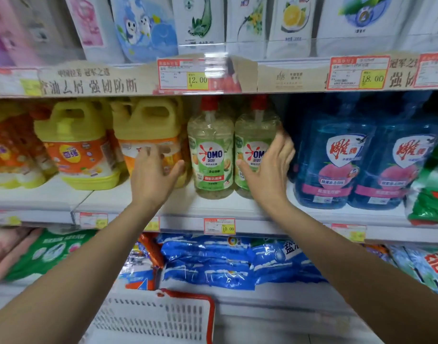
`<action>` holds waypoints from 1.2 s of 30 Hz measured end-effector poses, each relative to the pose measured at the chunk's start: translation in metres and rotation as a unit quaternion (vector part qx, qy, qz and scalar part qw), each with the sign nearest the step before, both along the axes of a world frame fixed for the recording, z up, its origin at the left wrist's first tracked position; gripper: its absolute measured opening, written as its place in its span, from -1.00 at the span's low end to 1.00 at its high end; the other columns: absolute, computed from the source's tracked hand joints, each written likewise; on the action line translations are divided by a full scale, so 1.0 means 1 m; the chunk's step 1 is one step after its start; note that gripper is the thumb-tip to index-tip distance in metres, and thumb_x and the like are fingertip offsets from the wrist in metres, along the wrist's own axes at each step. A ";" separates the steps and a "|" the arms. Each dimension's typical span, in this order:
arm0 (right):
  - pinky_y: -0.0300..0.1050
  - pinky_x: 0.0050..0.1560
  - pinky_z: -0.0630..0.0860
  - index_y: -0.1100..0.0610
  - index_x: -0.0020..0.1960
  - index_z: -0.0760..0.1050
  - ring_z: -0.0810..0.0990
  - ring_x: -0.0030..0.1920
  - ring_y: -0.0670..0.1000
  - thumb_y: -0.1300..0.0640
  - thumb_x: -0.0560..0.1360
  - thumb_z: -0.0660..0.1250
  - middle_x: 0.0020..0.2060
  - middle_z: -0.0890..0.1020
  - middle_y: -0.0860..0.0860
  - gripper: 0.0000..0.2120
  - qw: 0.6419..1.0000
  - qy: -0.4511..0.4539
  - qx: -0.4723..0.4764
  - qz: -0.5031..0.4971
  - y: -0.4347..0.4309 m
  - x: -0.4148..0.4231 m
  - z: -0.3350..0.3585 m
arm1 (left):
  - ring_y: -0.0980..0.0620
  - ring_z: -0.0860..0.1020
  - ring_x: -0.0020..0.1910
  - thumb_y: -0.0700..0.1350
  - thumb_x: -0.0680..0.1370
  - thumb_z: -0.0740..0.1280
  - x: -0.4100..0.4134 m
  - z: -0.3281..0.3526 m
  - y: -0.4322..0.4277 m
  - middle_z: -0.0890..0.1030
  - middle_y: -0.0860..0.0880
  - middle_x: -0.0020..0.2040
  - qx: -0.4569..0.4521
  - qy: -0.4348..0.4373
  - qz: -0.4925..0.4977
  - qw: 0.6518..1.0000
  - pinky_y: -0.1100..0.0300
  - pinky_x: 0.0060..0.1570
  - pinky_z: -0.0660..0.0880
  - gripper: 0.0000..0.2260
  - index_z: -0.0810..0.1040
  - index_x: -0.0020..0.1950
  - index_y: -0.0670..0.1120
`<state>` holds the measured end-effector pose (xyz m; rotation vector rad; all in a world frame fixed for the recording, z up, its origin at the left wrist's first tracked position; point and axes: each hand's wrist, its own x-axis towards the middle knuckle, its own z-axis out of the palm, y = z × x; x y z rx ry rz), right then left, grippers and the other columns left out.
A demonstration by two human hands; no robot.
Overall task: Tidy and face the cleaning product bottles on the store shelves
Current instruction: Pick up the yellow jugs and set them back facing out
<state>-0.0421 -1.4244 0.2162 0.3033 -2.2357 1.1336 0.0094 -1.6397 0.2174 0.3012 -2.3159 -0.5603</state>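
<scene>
- The fingers (284,145) of the right hand (267,167) lie together, curved round the right side of a clear plastic pump bottle with a green OMO label (250,135), with the thumb across its front.
- The left hand (152,175) has its fingers spread before a yellow handled jug with an orange label (148,120); blur hides whether they touch.
- The held bottle stands upright on the white middle shelf (213,207), against its twin bottle (210,155), beside dark blue bottles (337,150).
</scene>
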 end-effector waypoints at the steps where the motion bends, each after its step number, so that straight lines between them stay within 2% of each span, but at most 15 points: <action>1: 0.14 0.44 0.21 0.27 0.47 0.18 0.24 0.41 0.24 0.06 0.42 0.49 0.40 0.26 0.24 -0.22 0.998 0.063 -0.023 0.013 -0.011 0.014 -0.003 | -0.22 0.44 0.16 0.06 0.50 0.40 0.008 0.003 -0.015 0.50 -0.23 0.14 -0.009 0.018 0.029 0.999 -0.05 0.10 0.40 -0.57 0.46 0.24 -0.19; 3: 0.13 0.40 0.29 0.22 0.38 0.29 0.34 0.35 0.18 0.06 0.45 0.43 0.32 0.34 0.18 -0.40 0.984 0.159 -0.038 0.065 -0.038 0.033 -0.008 | -0.28 0.38 0.22 0.03 0.48 0.43 0.011 0.002 -0.058 0.46 -0.31 0.17 0.009 0.017 0.069 0.997 -0.09 0.18 0.34 -0.51 0.41 0.27 -0.24; 4: 0.07 0.37 0.33 0.22 0.35 0.32 0.37 0.32 0.13 0.07 0.46 0.41 0.29 0.38 0.16 -0.46 0.979 0.168 -0.041 0.110 -0.055 0.039 -0.008 | -0.31 0.39 0.21 0.08 0.47 0.44 0.009 0.002 -0.079 0.47 -0.33 0.16 0.038 -0.002 0.064 0.997 -0.12 0.18 0.36 -0.46 0.40 0.28 -0.24; 6: -0.04 0.32 0.40 0.23 0.37 0.32 0.43 0.29 0.02 0.12 0.48 0.41 0.27 0.43 0.13 -0.47 0.970 0.095 -0.060 0.217 -0.091 0.043 0.000 | -0.32 0.50 0.16 0.24 0.41 0.42 0.003 -0.002 -0.111 0.54 -0.29 0.13 0.148 -0.026 -0.027 0.988 -0.17 0.15 0.48 -0.37 0.38 0.32 -0.09; 8: -0.05 0.38 0.38 0.21 0.46 0.21 0.39 0.38 0.03 0.08 0.50 0.41 0.37 0.39 0.13 -0.36 0.963 0.015 -0.060 0.262 -0.126 0.039 0.013 | -0.16 0.54 0.23 0.14 0.42 0.44 0.000 -0.009 -0.118 0.58 -0.14 0.22 0.238 -0.039 -0.120 0.963 -0.11 0.23 0.49 -0.39 0.34 0.39 0.00; 11: 0.06 0.44 0.29 0.35 0.50 0.14 0.31 0.46 0.21 0.02 0.52 0.42 0.44 0.32 0.27 -0.25 0.971 -0.062 -0.076 0.216 -0.165 0.019 0.027 | -0.02 0.53 0.27 -0.14 0.52 0.43 -0.003 -0.015 -0.118 0.55 -0.06 0.29 0.288 -0.027 -0.197 0.937 -0.01 0.32 0.44 -0.44 0.28 0.46 -0.09; 14: 0.00 0.46 0.25 0.36 0.50 0.19 0.29 0.47 0.25 0.04 0.48 0.48 0.45 0.30 0.31 -0.22 0.977 -0.091 -0.100 0.166 -0.189 0.003 0.033 | 0.14 0.58 0.10 -0.17 0.54 0.40 -0.005 -0.019 -0.130 0.57 -0.05 0.20 0.287 -0.016 -0.214 0.934 0.18 0.20 0.49 -0.46 0.27 0.47 -0.10; 16: 0.09 0.41 0.34 0.23 0.50 0.23 0.36 0.42 0.25 -0.17 0.35 0.51 0.39 0.39 0.26 -0.10 0.985 -0.088 -0.094 0.118 -0.200 -0.002 0.030 | 0.35 0.56 -0.01 -0.20 0.54 0.39 -0.003 -0.020 -0.139 0.57 -0.04 0.17 0.271 -0.021 -0.229 0.935 0.42 0.04 0.48 -0.46 0.27 0.47 -0.10; 18: 0.13 0.33 0.43 0.17 0.41 0.37 0.43 0.34 0.26 -0.36 0.20 0.45 0.28 0.50 0.24 -0.05 0.988 -0.090 -0.084 0.089 -0.207 -0.005 0.024 | 0.43 0.54 -0.02 -0.23 0.54 0.38 0.002 -0.021 -0.146 0.55 -0.03 0.20 0.274 -0.020 -0.251 0.928 0.49 -0.02 0.46 -0.46 0.26 0.48 -0.11; 20: 0.13 0.39 0.36 0.18 0.39 0.37 0.36 0.38 0.26 -0.26 0.18 0.57 0.29 0.45 0.25 -0.06 0.989 -0.097 -0.086 0.076 -0.210 0.003 0.023 | 0.44 0.54 0.03 -0.24 0.54 0.37 0.010 -0.023 -0.154 0.53 0.03 0.23 0.301 -0.015 -0.277 0.913 0.48 0.00 0.47 -0.45 0.25 0.48 -0.09; 22: 0.03 0.45 0.30 0.15 0.46 0.22 0.31 0.42 0.17 -0.11 0.18 0.66 0.36 0.34 0.18 0.02 0.987 -0.096 -0.103 0.080 -0.208 0.014 0.023 | 0.46 0.53 0.03 -0.25 0.55 0.36 0.019 -0.021 -0.159 0.50 0.13 0.22 0.315 -0.009 -0.292 0.903 0.46 0.02 0.49 -0.46 0.24 0.48 -0.08; 26: -0.37 0.09 0.38 0.10 0.41 0.17 0.43 0.20 -0.13 0.04 0.18 0.69 0.20 0.45 -0.10 -0.02 0.984 -0.078 -0.088 0.133 -0.205 0.043 0.021 | 0.45 0.53 0.03 -0.21 0.54 0.37 0.041 -0.021 -0.165 0.49 0.18 0.18 0.346 -0.004 -0.321 0.882 0.31 0.12 0.53 -0.48 0.21 0.42 0.00; 30: -0.14 0.21 0.49 -0.07 0.33 0.29 0.48 0.20 -0.16 0.06 0.16 0.69 0.19 0.49 -0.16 -0.13 0.985 -0.032 -0.097 0.137 -0.202 0.076 0.005 | 0.15 0.54 0.24 -0.04 0.49 0.46 0.061 -0.027 -0.175 0.54 0.05 0.25 0.356 -0.007 -0.349 0.867 -0.01 0.31 0.47 -0.50 0.27 0.32 0.10; 34: 0.02 0.23 0.53 -0.10 0.32 0.29 0.48 0.24 -0.15 0.04 0.17 0.68 0.14 0.45 -0.37 -0.15 0.979 -0.009 -0.150 0.138 -0.199 0.107 0.000 | 0.12 0.55 0.22 0.15 0.39 0.43 0.075 -0.025 -0.182 0.57 0.14 0.21 0.322 0.021 -0.356 0.877 0.00 0.24 0.51 -0.49 0.35 0.29 0.20; 36: 0.05 0.23 0.54 -0.10 0.30 0.30 0.49 0.24 -0.12 0.00 0.16 0.68 0.15 0.46 -0.32 -0.16 0.980 0.010 -0.155 0.123 -0.196 0.118 0.007 | 0.08 0.54 0.22 0.13 0.39 0.44 0.078 -0.021 -0.182 0.57 0.17 0.19 0.307 0.049 -0.369 0.876 0.01 0.22 0.50 -0.53 0.36 0.25 0.26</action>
